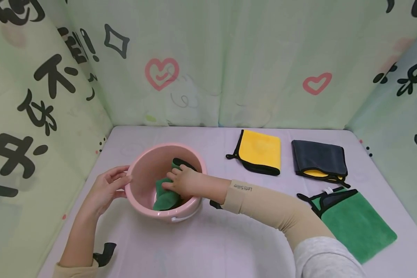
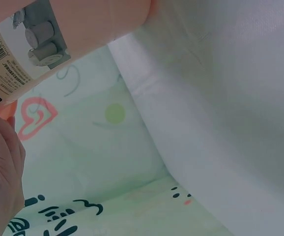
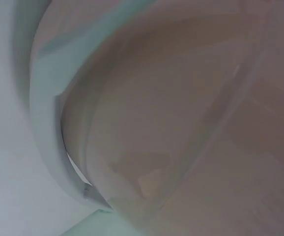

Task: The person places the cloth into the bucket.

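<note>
A pink bucket (image 1: 144, 170) stands on the table in the head view. My left hand (image 1: 108, 189) holds its left rim, thumb and fingers at the edge. The left wrist view shows that hand (image 2: 3, 167) beside the rim and the bucket's printed label (image 2: 21, 54). Reaching over the right rim, my right hand (image 1: 185, 181) grips a green towel (image 1: 166, 200) with dark edging inside the bucket. Part of the towel is hidden under the hand. Only the bucket's outer wall (image 3: 181, 123) and pale handle (image 3: 46, 113) show in the right wrist view.
Right of the bucket lie a folded yellow towel (image 1: 260, 150), a folded dark grey towel (image 1: 317, 154) and a green towel (image 1: 359, 224) with black trim. Printed curtains (image 1: 264, 58) enclose the table's (image 1: 153, 251) back and sides.
</note>
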A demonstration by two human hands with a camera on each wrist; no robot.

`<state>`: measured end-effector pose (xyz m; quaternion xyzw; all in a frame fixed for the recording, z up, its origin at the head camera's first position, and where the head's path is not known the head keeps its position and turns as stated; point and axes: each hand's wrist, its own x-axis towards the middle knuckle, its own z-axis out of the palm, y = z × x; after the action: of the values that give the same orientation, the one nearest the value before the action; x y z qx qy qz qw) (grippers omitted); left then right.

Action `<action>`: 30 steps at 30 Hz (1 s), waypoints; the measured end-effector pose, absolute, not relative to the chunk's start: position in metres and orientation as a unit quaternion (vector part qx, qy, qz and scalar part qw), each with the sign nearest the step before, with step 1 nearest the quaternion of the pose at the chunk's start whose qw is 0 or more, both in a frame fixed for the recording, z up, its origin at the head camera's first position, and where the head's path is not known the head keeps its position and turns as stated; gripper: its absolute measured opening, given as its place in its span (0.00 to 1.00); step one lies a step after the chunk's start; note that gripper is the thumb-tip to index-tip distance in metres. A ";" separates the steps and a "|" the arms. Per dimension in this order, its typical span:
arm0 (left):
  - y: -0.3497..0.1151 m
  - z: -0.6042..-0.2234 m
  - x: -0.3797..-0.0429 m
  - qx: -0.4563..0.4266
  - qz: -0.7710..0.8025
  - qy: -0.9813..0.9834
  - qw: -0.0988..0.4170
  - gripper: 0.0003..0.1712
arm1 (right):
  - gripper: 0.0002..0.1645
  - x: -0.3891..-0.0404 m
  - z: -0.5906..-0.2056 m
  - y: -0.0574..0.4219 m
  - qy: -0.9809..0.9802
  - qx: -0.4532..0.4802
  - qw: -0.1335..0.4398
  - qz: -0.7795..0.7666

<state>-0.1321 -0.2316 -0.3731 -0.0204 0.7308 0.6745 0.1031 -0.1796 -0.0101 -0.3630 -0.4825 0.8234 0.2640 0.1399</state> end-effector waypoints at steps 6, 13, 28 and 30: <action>-0.230 -0.372 -0.132 -0.014 0.676 0.730 0.101 0.24 | 0.33 -0.185 -0.349 0.000 0.835 -0.501 0.124 0.192; -0.231 -0.373 -0.133 -0.018 0.650 0.753 0.103 0.29 | 0.32 -0.196 -0.322 0.036 0.868 -0.485 0.105 0.037; -0.232 -0.373 -0.131 -0.031 0.644 0.757 0.106 0.30 | 0.30 -0.164 -0.318 0.183 0.955 -0.283 -0.028 -0.082; -0.232 -0.373 -0.131 -0.029 0.647 0.755 0.106 0.30 | 0.32 -0.158 -0.322 0.204 0.965 -0.248 -0.029 -0.078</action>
<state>-0.1315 -0.2315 -0.3727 -0.0286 0.7548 0.6467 0.1057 -0.1581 0.2045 -0.3222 -0.2483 0.9651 -0.0784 -0.0285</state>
